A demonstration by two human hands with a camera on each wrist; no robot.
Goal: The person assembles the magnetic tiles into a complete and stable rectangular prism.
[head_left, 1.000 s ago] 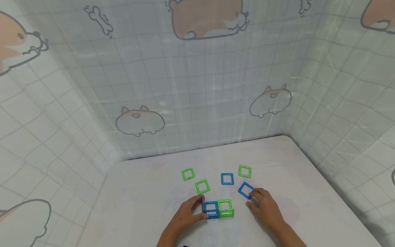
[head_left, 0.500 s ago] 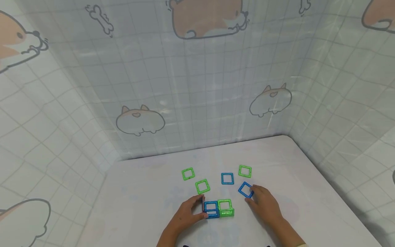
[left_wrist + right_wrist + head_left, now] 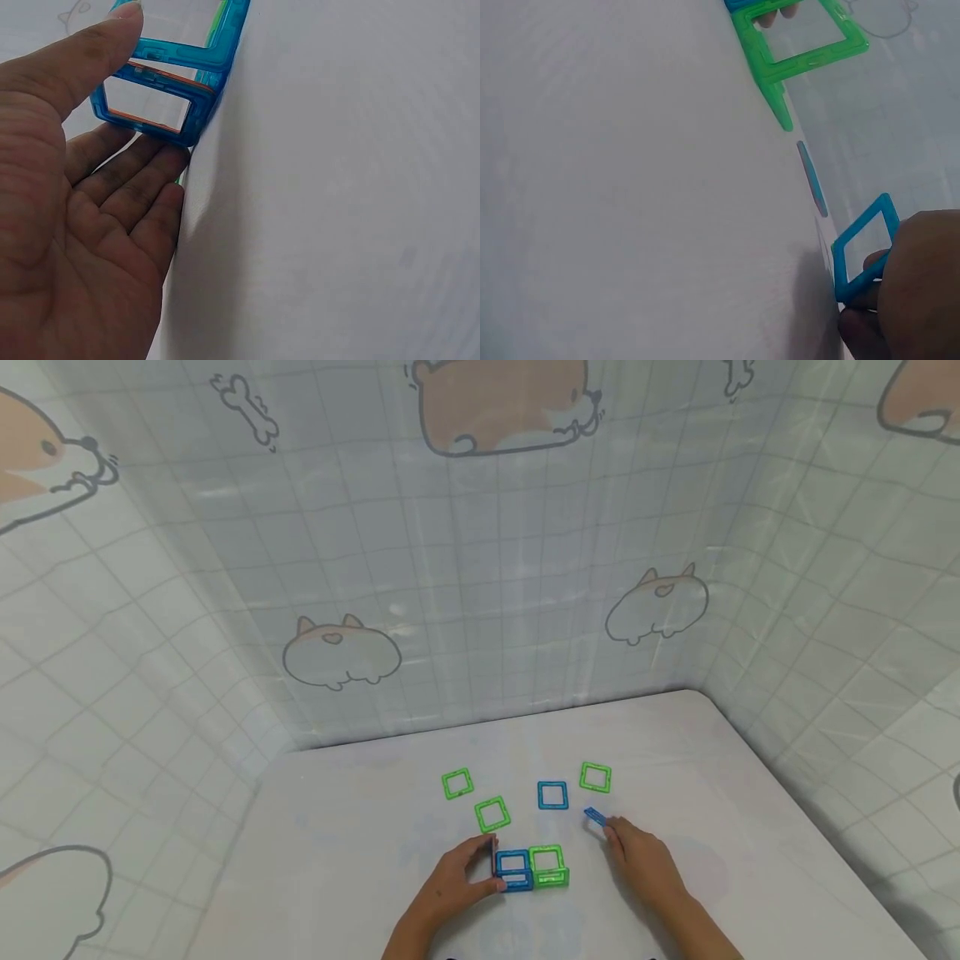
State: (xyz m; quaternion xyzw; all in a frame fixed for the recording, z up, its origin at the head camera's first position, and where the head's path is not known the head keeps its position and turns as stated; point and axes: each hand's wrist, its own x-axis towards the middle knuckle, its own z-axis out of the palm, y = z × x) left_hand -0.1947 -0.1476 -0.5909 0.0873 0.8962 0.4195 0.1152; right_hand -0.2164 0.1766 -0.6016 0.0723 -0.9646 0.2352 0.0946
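In the head view, joined square magnetic tiles form a small structure, with blue tiles [image 3: 513, 853] on the left and green tiles [image 3: 546, 849] on the right. My left hand [image 3: 448, 885] holds its left end between thumb and fingers, beside a tile standing edge-on. Up close in the left wrist view, the thumb lies over a blue frame [image 3: 176, 52] and the fingers touch the lower one. My right hand [image 3: 647, 864] pinches a loose blue square tile [image 3: 594, 815], tilted nearly edge-on in the head view. The right wrist view shows that tile's open frame [image 3: 843, 266].
Behind the structure lie green square tiles [image 3: 467, 771] [image 3: 480, 818] on the left. Farther right are a blue square tile [image 3: 552, 783] and another green square tile [image 3: 585, 777]. The white table [image 3: 360, 827] meets a patterned curtain-like wall [image 3: 495, 652].
The right hand has closed its pinch on the loose blue tile and tipped it up from lying flat. The left hand and the joined tiles have stayed in place.
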